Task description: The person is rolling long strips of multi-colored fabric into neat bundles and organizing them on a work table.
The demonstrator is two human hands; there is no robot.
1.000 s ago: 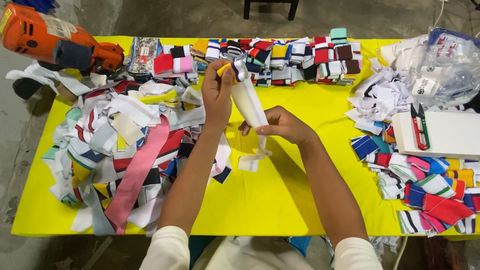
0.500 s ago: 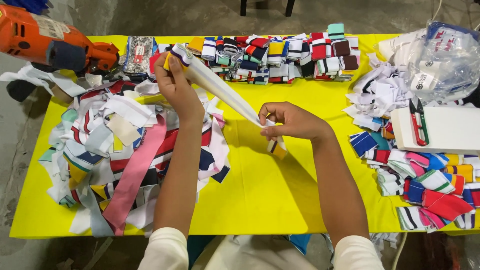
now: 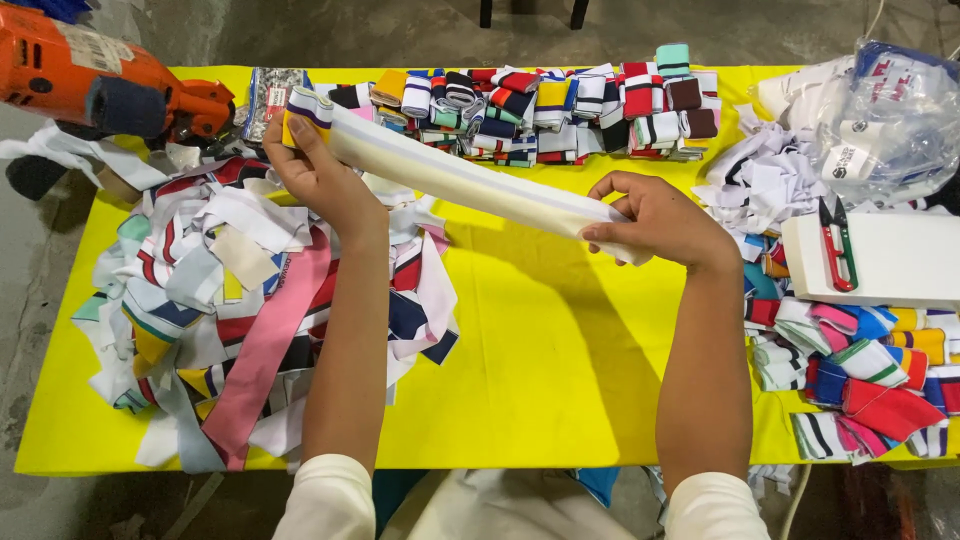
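Fingers of the left hand (image 3: pixel 318 172) and right hand (image 3: pixel 655 218) pinch opposite ends of a cream knit strip (image 3: pixel 470 183), held taut above the yellow table (image 3: pixel 540 340). It looks like a straightening step; folding it evenly likely calls for bringing the ends together, near the folded pieces (image 3: pixel 560 105).

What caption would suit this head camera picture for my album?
Two hands, left hand and right hand, stretch a cream fabric band above a yellow table heaped with striped fabric strips.
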